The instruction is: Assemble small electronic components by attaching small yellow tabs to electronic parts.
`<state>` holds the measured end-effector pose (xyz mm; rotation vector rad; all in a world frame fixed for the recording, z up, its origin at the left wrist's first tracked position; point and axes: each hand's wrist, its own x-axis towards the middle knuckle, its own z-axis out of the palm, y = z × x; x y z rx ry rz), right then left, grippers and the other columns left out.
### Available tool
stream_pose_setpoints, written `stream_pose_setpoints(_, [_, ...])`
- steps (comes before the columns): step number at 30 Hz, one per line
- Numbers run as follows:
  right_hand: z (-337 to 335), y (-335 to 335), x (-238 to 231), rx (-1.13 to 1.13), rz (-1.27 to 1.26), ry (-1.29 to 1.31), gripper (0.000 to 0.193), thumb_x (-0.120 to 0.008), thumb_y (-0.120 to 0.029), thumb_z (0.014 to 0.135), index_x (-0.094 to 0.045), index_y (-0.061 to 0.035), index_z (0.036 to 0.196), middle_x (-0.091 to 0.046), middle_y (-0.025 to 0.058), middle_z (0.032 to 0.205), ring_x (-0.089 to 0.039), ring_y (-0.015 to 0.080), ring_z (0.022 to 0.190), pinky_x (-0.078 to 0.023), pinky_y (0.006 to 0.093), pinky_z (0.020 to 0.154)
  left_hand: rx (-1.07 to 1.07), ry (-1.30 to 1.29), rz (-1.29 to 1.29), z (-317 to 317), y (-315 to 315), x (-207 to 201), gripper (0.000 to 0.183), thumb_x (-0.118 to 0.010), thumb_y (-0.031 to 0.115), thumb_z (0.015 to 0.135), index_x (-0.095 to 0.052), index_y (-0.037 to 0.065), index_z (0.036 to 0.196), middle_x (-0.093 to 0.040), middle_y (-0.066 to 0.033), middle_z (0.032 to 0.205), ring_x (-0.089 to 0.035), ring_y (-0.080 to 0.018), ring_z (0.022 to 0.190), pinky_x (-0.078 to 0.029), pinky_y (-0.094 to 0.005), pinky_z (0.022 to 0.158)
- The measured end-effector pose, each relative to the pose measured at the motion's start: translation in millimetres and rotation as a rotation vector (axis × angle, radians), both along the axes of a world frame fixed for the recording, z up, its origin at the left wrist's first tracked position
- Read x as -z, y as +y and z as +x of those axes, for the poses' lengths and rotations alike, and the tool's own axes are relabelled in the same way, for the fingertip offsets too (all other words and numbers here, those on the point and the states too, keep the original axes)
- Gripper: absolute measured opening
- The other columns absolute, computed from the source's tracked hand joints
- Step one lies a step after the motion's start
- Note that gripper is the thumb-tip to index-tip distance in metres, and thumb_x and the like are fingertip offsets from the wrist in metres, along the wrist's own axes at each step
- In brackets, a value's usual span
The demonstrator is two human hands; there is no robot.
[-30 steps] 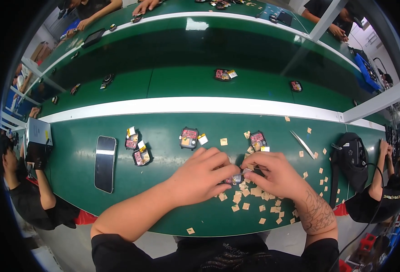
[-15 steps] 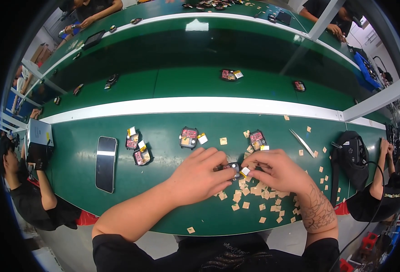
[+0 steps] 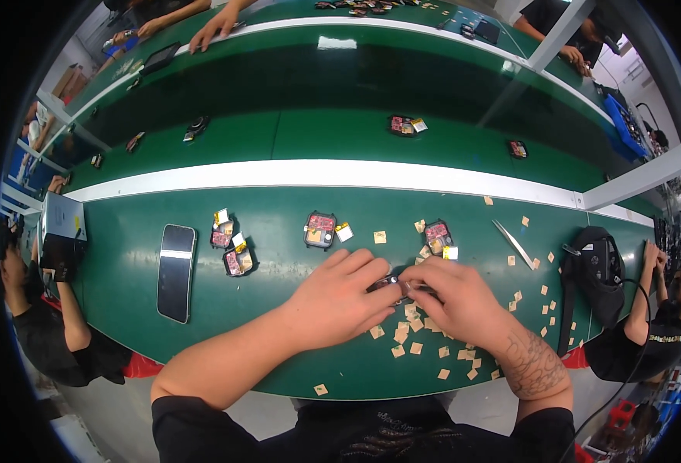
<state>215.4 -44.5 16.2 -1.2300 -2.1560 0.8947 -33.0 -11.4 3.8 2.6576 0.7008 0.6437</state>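
A small black watch case [image 3: 384, 284] is mostly hidden between my hands over the green table. My left hand [image 3: 344, 297] closes on it from the left. From the right, my right hand [image 3: 455, 299] meets it with thumb and fingertips pinched together at its edge; what lies under them is hidden. Just beyond sits an open watch case [image 3: 436, 234] with a red circuit board and a small battery [image 3: 450, 253]. Another open case [image 3: 320, 230] lies farther left beside its silver battery [image 3: 344, 232]. Small tan adhesive squares [image 3: 401, 336] are scattered under and around my right hand.
Two more open cases [image 3: 238, 261] lie left, near a phone [image 3: 176, 274]. Tweezers [image 3: 515, 245] and a black bag [image 3: 597, 270] are at right. A white rail [image 3: 340, 174] crosses beyond, with watch parts [image 3: 406, 125] behind it. Co-workers sit at both sides and opposite.
My right fingers have moved left and in over the case, covering the white battery that showed there before. Across the table, another person's hand has reached in at the upper left.
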Motion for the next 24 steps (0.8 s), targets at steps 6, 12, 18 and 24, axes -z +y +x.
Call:
stream_pose_setpoints(6, [-5.1, -2.6, 0.6, -0.018, 0.089, -0.038, 0.027, -0.074, -0.006, 0.095, -0.068, -0.0077, 0.121, -0.068, 0.0106, 0.100, -0.070, 0.0367, 0.081, -0.058, 0.0452, 0.068, -0.003, 0.012, -0.008, -1.1, -0.3, -0.1, 0.029, -0.085, 0.023, 0.082, -0.070, 0.011, 0.104, -0.058, -0.0037, 0.103, -0.059, -0.0259, 0.098, -0.048, -0.0402, 0.083])
stream_pose_setpoints(12, [-6.5, -0.5, -0.5, 0.013, 0.009, -0.001, 0.025, -0.074, -0.005, 0.095, -0.068, -0.0066, 0.119, -0.069, 0.0109, 0.098, -0.071, 0.0362, 0.081, -0.058, 0.0442, 0.069, -0.008, -0.030, -0.035, -0.6, 0.7, 0.5, 0.031, -0.086, 0.022, 0.082, -0.066, 0.012, 0.103, -0.059, -0.0039, 0.102, -0.060, -0.0258, 0.097, -0.048, -0.0399, 0.083])
stream_pose_setpoints(18, [-7.3, 0.2, -2.3, 0.031, -0.052, 0.021, 0.022, -0.075, -0.004, 0.095, -0.069, -0.0058, 0.116, -0.069, 0.0113, 0.097, -0.072, 0.0353, 0.082, -0.058, 0.0425, 0.072, -0.021, -0.036, -0.056, -1.3, 0.1, 0.7, 0.032, -0.086, 0.022, 0.081, -0.064, 0.012, 0.103, -0.059, -0.0040, 0.102, -0.060, -0.0263, 0.096, -0.048, -0.0402, 0.082])
stream_pose_setpoints(24, [-7.7, -0.8, -0.6, 0.057, -0.048, 0.034, 0.019, -0.076, -0.004, 0.094, -0.071, -0.0040, 0.113, -0.069, 0.0122, 0.097, -0.072, 0.0347, 0.084, -0.059, 0.0418, 0.074, -0.020, -0.061, -0.055, -0.3, 0.5, 2.0, 0.031, -0.085, 0.022, 0.082, -0.064, 0.012, 0.102, -0.059, -0.0043, 0.101, -0.060, -0.0267, 0.095, -0.048, -0.0402, 0.081])
